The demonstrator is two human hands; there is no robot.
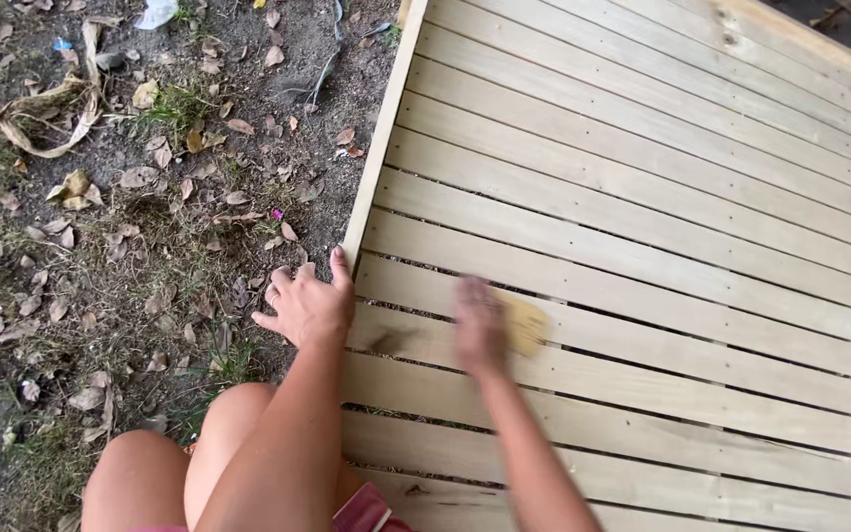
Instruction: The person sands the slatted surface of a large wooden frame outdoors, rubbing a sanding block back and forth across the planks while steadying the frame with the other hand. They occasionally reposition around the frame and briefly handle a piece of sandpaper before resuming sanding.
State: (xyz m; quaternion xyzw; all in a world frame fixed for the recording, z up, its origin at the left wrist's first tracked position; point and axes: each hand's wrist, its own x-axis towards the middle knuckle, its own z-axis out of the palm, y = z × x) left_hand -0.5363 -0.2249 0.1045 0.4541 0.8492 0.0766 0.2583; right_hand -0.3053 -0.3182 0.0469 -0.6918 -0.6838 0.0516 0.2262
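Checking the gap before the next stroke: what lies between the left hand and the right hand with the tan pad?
In the head view, only bare slats of the wooden panel lie between the left hand and the blurred right hand on the tan pad.

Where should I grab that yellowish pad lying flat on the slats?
Probably from above, fingers over its top: the yellowish pad lies flat on the slatted wooden panel, with only its right part exposed beyond the blurred right hand.

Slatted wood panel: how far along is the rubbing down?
Nothing on the slatted wood panel reads as clearly finished; all slats look alike. In hand: right hand, motion-blurred, works a yellowish pad over one slat; left hand braces the panel's edge. Remaining extent cannot be judged.
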